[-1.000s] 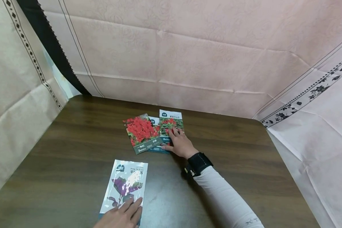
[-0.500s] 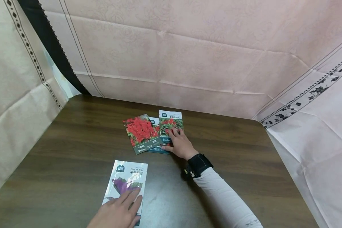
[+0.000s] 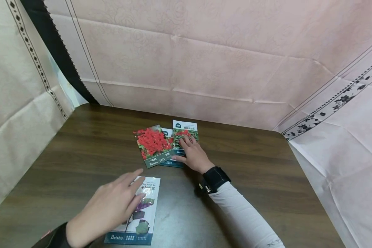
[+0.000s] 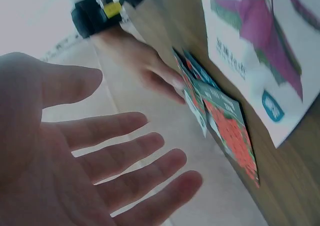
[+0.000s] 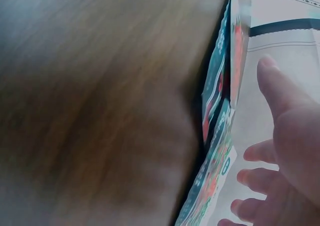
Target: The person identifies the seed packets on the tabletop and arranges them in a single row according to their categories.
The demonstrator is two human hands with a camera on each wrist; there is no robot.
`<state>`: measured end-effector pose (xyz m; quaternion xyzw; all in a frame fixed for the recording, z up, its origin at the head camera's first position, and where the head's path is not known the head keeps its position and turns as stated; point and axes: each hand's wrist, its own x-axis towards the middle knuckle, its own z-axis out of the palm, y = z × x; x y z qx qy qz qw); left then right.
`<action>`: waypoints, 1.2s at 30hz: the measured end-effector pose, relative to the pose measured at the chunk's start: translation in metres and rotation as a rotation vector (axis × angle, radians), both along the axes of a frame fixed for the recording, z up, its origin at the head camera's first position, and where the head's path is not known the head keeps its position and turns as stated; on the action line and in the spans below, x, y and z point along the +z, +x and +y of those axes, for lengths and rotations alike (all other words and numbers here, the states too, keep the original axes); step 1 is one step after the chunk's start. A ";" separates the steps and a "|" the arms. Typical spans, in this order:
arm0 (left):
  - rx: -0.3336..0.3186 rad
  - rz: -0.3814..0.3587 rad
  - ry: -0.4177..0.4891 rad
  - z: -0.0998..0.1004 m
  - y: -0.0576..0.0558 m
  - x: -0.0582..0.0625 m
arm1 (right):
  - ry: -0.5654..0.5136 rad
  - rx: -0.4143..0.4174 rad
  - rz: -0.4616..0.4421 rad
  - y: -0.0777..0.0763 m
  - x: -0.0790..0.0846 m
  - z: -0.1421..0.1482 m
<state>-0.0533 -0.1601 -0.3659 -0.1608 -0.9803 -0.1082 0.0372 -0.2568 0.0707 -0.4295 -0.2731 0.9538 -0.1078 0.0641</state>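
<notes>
On the brown table (image 3: 65,165), the left hand (image 3: 108,198) is hovering, fingers spread, over the near purple-plant packet (image 3: 142,215); the right hand (image 3: 196,157) is splaying fingers over far red-flower packets (image 3: 154,143), seemingly arranging; lifting would need pinching.

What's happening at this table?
A person is handling flat packets with plant pictures on a wooden table. Their left hand, fingers extended, is over the purple-plant packet near the front. Their right hand reaches over the right-hand packet of an overlapping group of three farther back; beside it, the red-flower packet lies tilted, partly covering the middle packet. Neither hand is gripping anything; whether the right fingertips touch is unclear.
</notes>
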 end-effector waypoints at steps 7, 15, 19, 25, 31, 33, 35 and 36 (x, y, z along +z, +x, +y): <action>0.058 -0.086 0.201 -0.023 -0.034 -0.001 | -0.044 0.011 -0.006 0.002 0.005 -0.009; 0.083 -0.149 0.382 -0.041 -0.061 -0.009 | -0.178 0.016 -0.061 -0.001 0.012 -0.020; 0.105 -0.171 0.447 -0.042 -0.072 -0.012 | -0.287 -0.004 -0.133 -0.002 0.014 -0.025; 0.121 -0.216 0.508 -0.045 -0.086 -0.022 | -0.527 -0.070 -0.294 -0.007 0.009 -0.033; 0.108 -0.244 0.408 -0.042 -0.103 -0.032 | -0.706 -0.194 -0.407 -0.014 0.004 -0.043; 0.098 -0.228 0.368 -0.041 -0.109 -0.035 | -0.741 -0.223 -0.435 -0.016 0.003 -0.047; 0.095 -0.200 0.343 -0.041 -0.114 -0.038 | -0.771 -0.231 -0.455 -0.017 0.002 -0.050; 0.097 -0.191 0.330 -0.041 -0.117 -0.040 | -0.784 -0.233 -0.464 -0.017 0.002 -0.052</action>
